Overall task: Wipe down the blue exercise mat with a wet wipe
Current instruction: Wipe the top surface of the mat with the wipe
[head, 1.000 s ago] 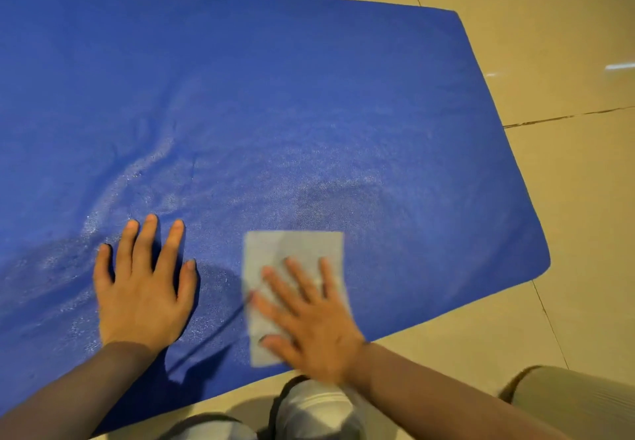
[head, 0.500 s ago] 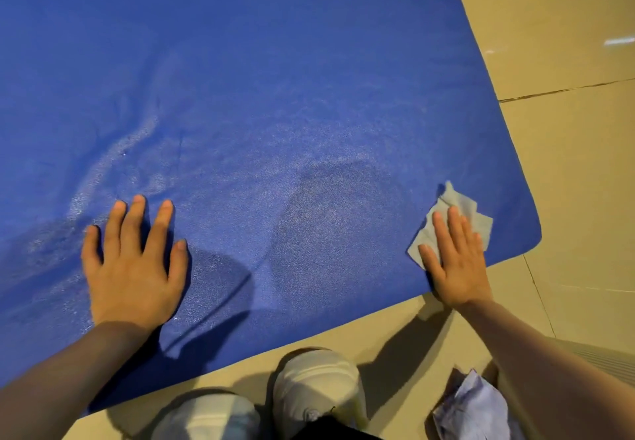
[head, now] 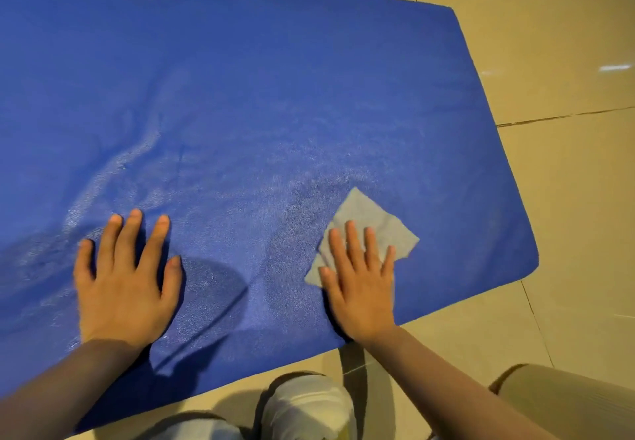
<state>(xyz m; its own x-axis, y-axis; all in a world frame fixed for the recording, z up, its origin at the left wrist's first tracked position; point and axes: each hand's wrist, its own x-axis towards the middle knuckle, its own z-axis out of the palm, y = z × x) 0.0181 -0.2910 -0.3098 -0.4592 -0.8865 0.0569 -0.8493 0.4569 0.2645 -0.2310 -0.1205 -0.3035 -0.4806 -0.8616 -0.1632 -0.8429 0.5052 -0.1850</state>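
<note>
A: Entry, head view. Where does the blue exercise mat (head: 275,96) lie?

B: Flat on the tiled floor (head: 567,181). It fills the left and centre of the frame; its rounded corner sits at the right, just below mid-height.

A: Wet wipe?

B: The wet wipe (head: 371,219) is on the mat, lower right of centre, near the mat's near edge. Pale grey, crumpled, one corner pointing toward the upper left.

A: Right hand?

B: The right hand (head: 360,288) lies flat on the wipe, fingers straight and slightly spread, pressing it onto the mat. Its heel rests on bare mat, close to the near edge.

A: Left hand?

B: The left hand (head: 123,285) is at lower left, palm down on the mat, fingers straight and spread wide, holding nothing. Well apart from the wipe.

A: Surface?

B: Glistening damp streaks between and above the hands, running toward the upper left.

A: Other items?

B: A white shoe (head: 305,408) at the bottom edge, on the floor just beside the mat's near edge.
</note>
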